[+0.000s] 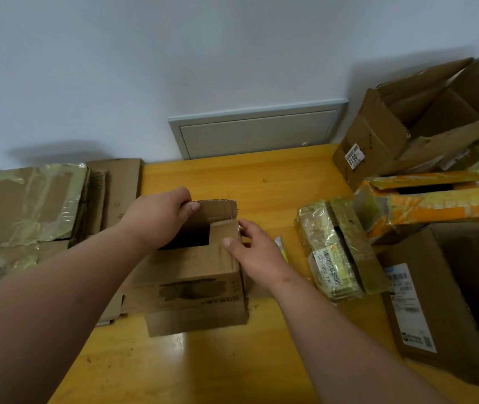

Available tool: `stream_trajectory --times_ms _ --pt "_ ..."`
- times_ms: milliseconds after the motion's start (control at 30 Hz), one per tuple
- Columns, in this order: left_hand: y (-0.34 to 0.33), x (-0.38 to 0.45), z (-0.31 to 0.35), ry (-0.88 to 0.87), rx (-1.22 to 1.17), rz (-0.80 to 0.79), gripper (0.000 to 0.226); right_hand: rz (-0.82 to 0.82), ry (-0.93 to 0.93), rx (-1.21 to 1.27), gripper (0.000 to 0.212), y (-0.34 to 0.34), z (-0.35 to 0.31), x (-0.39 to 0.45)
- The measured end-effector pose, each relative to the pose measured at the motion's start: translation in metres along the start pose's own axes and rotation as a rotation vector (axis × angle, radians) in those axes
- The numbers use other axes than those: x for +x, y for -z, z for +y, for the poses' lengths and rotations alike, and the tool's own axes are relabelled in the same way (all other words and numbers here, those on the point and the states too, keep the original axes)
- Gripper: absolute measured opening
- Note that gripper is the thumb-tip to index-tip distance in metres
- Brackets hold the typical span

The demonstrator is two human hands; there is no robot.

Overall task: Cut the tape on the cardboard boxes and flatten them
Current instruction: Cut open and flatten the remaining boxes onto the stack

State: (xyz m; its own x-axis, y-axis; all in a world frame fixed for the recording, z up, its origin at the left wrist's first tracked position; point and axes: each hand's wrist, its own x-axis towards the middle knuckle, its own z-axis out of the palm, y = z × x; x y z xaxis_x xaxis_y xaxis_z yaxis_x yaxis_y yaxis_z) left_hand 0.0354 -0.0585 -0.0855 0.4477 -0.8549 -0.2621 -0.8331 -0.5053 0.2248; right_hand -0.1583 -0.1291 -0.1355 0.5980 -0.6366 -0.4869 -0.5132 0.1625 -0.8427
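Left hand (159, 217): forearm extended from near left, fingers curled, thumb pinching. Right hand (257, 252): forearm extended from near right, fingers fairly straight, thumb pointing left, palm down.

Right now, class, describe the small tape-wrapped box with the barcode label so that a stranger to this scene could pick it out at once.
Start at the yellow wooden table and look right of the plain brown cardboard box that both hands are working on. There lies the small brown cardboard box wrapped in shiny yellowish tape, in front of the orange-printed box. Only it carries a white barcode label on its near end.
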Motion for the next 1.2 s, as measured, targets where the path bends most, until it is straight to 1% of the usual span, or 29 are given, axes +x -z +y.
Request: stream_trajectory --times_ms 167,233,300,400,433,500,533,567,633,700,767,800,900,933,967,1033,1100,1167,1200 --pt "0.002 0.0 -0.006 0.034 -0.132 -0.139 0.021 -0.062 -0.033 0.024 0.063 0.001 0.007 -0.007" --pt "0.0 -0.003 -0.012 0.06 -0.207 -0.171 0.018 -0.086 -0.044 0.024 0.059 0.001 0.008 -0.01" --pt "-0.005 -0.008 -0.015 0.087 -0.264 -0.135 0.015 -0.083 -0.05 0.024 0.054 -0.001 0.007 -0.011" --pt "-0.011 -0.011 -0.014 0.103 -0.315 0.023 0.008 -0.048 -0.076 0.03 0.049 -0.007 0.0 -0.009" --pt "-0.011 -0.013 -0.013 0.082 -0.26 0.089 0.007 -0.042 -0.081 0.001 0.049 -0.01 -0.004 -0.007" --pt "-0.013 -0.018 -0.012 -0.033 0.003 0.234 0.009 -0.037 -0.079 -0.085 0.048 -0.014 -0.009 -0.005" --pt "-0.014 -0.021 -0.013 -0.087 0.142 0.292 0.014 -0.032 -0.071 -0.109 0.047 -0.015 -0.01 -0.005" --pt "-0.014 -0.025 -0.015 -0.112 0.247 0.317 0.024 -0.025 -0.061 -0.115 0.046 -0.016 -0.01 -0.005" --pt "-0.013 -0.034 -0.021 -0.131 0.335 0.291 0.048 -0.01 -0.04 -0.115 0.045 -0.019 -0.006 -0.009" --pt "-0.013 -0.042 -0.027 -0.13 0.335 0.215 0.071 0.015 -0.018 -0.125 0.044 -0.022 -0.001 -0.014" --pt "-0.016 -0.048 -0.03 -0.084 0.287 0.176 0.085 0.051 0.004 -0.148 0.046 -0.027 0.003 -0.018" --pt "-0.017 -0.051 -0.03 -0.053 0.23 0.19 0.083 0.078 0.018 -0.167 0.047 -0.029 0.004 -0.019" --pt "-0.02 -0.061 -0.032 -0.002 -0.031 0.273 0.056 0.165 0.058 -0.263 0.048 -0.035 0.005 -0.022" --pt "-0.021 -0.064 -0.034 -0.004 -0.06 0.276 0.05 0.185 0.075 -0.308 0.048 -0.037 0.005 -0.023" --pt "-0.022 -0.067 -0.036 -0.015 -0.034 0.258 0.047 0.205 0.1 -0.356 0.048 -0.038 0.005 -0.025" --pt "-0.028 -0.072 -0.041 -0.032 0.055 0.168 0.042 0.265 0.19 -0.455 0.049 -0.041 0.006 -0.029" --pt "-0.032 -0.077 -0.045 0.003 0.055 0.027 0.038 0.322 0.314 -0.557 0.046 -0.042 0.007 -0.034" --pt "-0.035 -0.081 -0.048 0.034 -0.005 -0.079 0.046 0.327 0.389 -0.605 0.041 -0.043 0.011 -0.037" --pt "-0.036 -0.082 -0.049 0.034 -0.04 -0.095 0.05 0.322 0.4 -0.597 0.038 -0.043 0.014 -0.039"
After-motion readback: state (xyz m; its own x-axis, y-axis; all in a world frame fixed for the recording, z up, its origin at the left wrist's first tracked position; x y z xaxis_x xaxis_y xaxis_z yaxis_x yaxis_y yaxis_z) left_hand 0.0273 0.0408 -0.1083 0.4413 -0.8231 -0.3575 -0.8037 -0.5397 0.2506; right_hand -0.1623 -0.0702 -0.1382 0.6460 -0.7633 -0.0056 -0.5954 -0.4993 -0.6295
